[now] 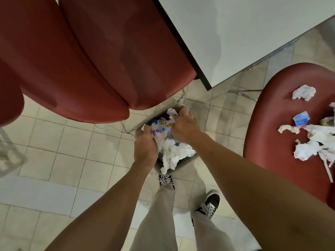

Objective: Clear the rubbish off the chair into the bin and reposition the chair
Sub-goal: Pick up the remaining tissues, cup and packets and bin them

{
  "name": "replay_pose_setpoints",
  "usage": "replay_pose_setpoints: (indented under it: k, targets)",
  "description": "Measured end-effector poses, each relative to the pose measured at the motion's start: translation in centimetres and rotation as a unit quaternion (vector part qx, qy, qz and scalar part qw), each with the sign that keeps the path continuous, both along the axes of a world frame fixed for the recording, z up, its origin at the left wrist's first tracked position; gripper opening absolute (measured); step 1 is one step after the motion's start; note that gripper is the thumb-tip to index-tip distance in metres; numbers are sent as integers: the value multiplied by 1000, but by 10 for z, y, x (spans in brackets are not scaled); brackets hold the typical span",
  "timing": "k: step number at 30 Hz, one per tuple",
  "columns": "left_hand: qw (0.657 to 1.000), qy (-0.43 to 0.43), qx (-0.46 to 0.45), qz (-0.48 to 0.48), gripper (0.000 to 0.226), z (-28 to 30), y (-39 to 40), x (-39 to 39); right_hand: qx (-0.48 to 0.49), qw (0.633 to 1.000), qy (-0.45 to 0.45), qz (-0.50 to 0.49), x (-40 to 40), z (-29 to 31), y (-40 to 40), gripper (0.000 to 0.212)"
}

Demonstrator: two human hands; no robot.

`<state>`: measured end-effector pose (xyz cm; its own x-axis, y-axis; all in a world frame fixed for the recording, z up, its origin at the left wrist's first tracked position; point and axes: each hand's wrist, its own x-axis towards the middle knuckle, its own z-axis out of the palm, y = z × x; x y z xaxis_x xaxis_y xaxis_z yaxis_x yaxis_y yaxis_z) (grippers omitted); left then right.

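A small beige bin (183, 164) stands on the floor below me, stuffed with white crumpled tissue (176, 153) and printed plastic wrappers (159, 126). Both hands are over it. My left hand (146, 148) grips the wrappers at the bin's left side, fingers curled. My right hand (184, 128) presses down on and clutches the wrappers at the far side. To the right, a red chair (272, 124) carries several crumpled tissues (303, 92), a blue wrapper (301, 121) and torn white paper (308, 150).
Two red chairs (108, 60) stand pushed under a white table (244, 33) at the top. A thin white cable (116, 131) trails over the tiled floor left of the bin. My feet (208, 205) stand just behind the bin.
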<state>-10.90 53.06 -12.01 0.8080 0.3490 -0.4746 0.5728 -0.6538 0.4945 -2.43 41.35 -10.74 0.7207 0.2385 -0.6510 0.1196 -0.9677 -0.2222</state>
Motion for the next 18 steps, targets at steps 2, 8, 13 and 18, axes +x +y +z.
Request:
replay_pose_setpoints:
  k: [2, 8, 13, 18]
  targets:
    - [1000, 11, -2, -20, 25, -5, -1, 3, -31, 999, 5, 27, -1, -3, 1, 51]
    - [997, 33, 41, -48, 20, 5, 1, 9, 20, 999, 24, -24, -5, 7, -9, 59]
    - [996, 30, 80, -13, 15, 35, -5, 16, 90, 987, -2, -131, -13, 32, -27, 57]
    - [998, -28, 60, -13, 19, 63, -16, 19, 110, 978, -14, -174, -23, 60, -44, 48]
